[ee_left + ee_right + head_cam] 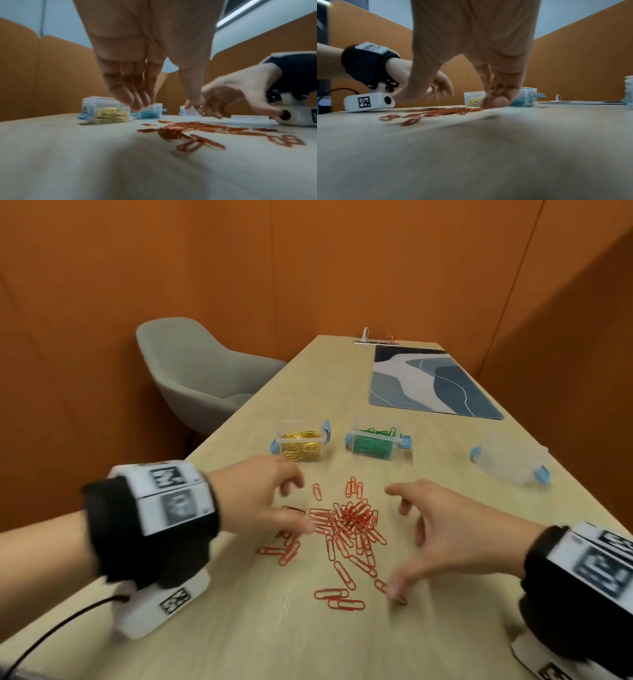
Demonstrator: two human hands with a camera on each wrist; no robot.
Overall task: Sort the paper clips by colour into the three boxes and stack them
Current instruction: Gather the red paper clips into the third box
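On the pale wooden table (308,638) a loose heap of red paper clips (346,525) lies between the 2 hands. The left hand (263,498) hovers at the heap's left edge with fingers spread and loosely curved, holding nothing. The right hand (442,539) arches over the right edge, also spread and empty, its thumb tip down on the table beside a stray clip.

Beyond the heap stand 2 clear boxes with blue latches: the box of gold clips (301,441) on the left and the box of green clips (375,443) just to its right, both without lids. A third clear box (510,462), blurred, sits well apart to the right.

Only the head view shows the patterned blue mat (431,381), the grey chair (202,371) and the orange walls. The left wrist view alone shows a flat clear piece (248,119) on the table behind the right hand; what it is cannot be told. The right wrist view shows the left wrist's white camera housing (370,102) resting by the heap. In both wrist views the hand itself blocks part of the boxes.
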